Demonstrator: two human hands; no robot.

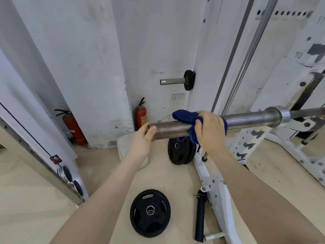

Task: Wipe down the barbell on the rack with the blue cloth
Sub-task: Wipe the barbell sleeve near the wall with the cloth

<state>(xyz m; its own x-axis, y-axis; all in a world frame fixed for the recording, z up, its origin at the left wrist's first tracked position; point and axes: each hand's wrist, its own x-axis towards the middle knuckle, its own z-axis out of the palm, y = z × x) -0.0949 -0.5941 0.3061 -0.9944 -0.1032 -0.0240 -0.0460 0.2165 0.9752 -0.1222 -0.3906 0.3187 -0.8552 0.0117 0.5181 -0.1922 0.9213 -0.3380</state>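
Scuffed white gym walls back the rack [297,131] on the right, where the barbell [246,118] rests, its bare sleeve reaching left. Your right hand [210,128] clasps the blue cloth [186,117] around mid-sleeve; your left hand [143,138] grips the sleeve's end, steadying it. Wiping looks under way: next you likely need to draw the cloth along the sleeve. Weight plates [150,213] lie on the near floor.

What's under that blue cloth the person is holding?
The blue cloth is wrapped around the barbell sleeve, with the right hand gripping over it. The stretch of bar beneath is covered, so its condition cannot be seen. The left hand holds the bar's bare end.
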